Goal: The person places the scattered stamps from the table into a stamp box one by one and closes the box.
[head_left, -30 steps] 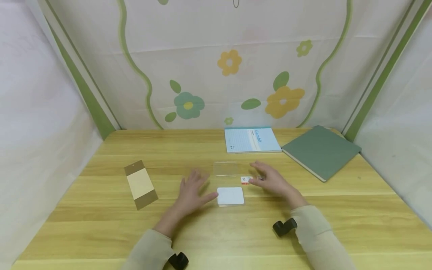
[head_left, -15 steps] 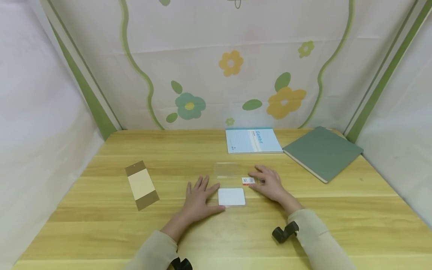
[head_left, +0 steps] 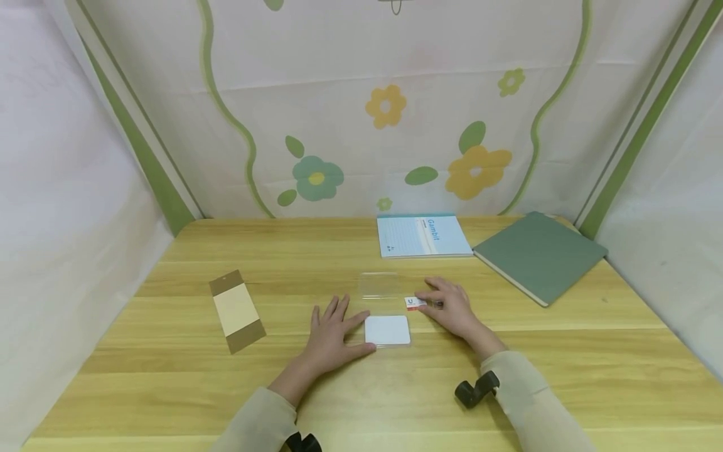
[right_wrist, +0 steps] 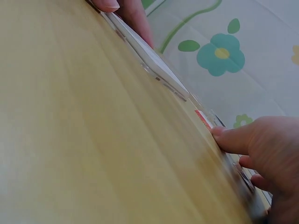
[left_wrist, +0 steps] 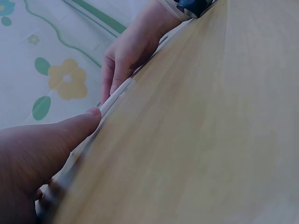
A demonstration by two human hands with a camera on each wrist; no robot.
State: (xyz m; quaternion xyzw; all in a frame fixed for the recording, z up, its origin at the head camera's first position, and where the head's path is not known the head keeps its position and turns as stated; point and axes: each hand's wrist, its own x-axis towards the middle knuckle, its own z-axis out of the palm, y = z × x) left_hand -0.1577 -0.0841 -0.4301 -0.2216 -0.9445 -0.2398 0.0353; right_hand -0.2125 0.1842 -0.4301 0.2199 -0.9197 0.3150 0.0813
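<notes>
In the head view a stack of white cards point(head_left: 386, 329) lies in a shallow clear plastic box point(head_left: 390, 346). My left hand point(head_left: 329, 339) holds its left end, thumb at the near edge and index finger at the far edge, the other fingers spread on the table. My right hand point(head_left: 450, 307) pinches a small white-and-red card point(head_left: 415, 304) between thumb and index finger; its right part is hidden. A small dark-printed piece point(head_left: 438, 304) lies mostly hidden beneath that hand. A clear plastic lid point(head_left: 379, 284) rests just beyond the white cards.
A light-blue notebook point(head_left: 425, 236) and a dark green book point(head_left: 540, 257) lie at the back right of the wooden table point(head_left: 141, 389). To the left is a brown-and-cream card point(head_left: 236, 311). Flowered cloth point(head_left: 350, 125) hangs behind, with white cloth at the sides.
From one second ago, my left hand came right and nearer to me, onto the white cards' box. The right fingers lowered around the small card. Over the last half second both hands barely move.
</notes>
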